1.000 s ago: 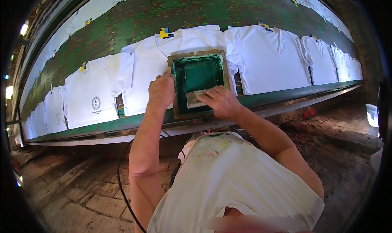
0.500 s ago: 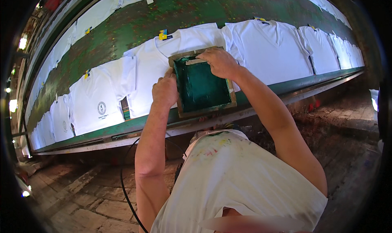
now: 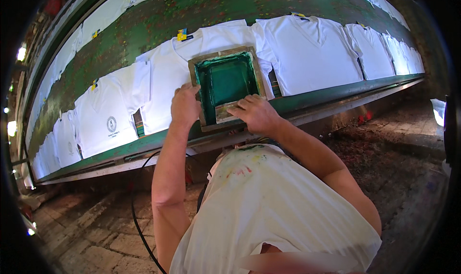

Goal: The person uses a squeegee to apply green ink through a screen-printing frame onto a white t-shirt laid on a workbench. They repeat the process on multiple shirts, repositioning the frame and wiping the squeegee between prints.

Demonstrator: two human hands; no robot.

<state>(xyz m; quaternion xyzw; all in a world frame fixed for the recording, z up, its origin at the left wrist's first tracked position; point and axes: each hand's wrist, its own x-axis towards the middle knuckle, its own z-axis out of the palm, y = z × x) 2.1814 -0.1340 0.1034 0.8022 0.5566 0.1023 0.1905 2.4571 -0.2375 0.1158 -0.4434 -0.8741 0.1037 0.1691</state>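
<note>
A wooden-framed printing screen point(image 3: 221, 52) with wet green ink inside lies on a white V-neck T-shirt point(image 3: 157, 99) spread along the green bench. My left hand point(image 3: 185, 106) is closed on the left side of the frame. My right hand point(image 3: 255, 113) grips a flat squeegee point(image 3: 222, 113) at the near edge of the screen's inside, its fingers bent over the blade. The shirt to the left point(image 3: 99, 121) carries a small dark round print low on its front. The one to the right point(image 3: 317, 58) is plain white, partly folded at the sleeve.
More white shirts with small tags run both ways along the long bench point(image 3: 307, 97) and in a far row point(image 3: 101, 17) beyond a paint-speckled green strip. A black cable point(image 3: 136, 212) hangs left of my body. A brick floor point(image 3: 96, 231) shows below the bench.
My right hand went with the squeegee to the screen's far edge half a second ago and is now back at the near edge. My left hand stays on the frame.
</note>
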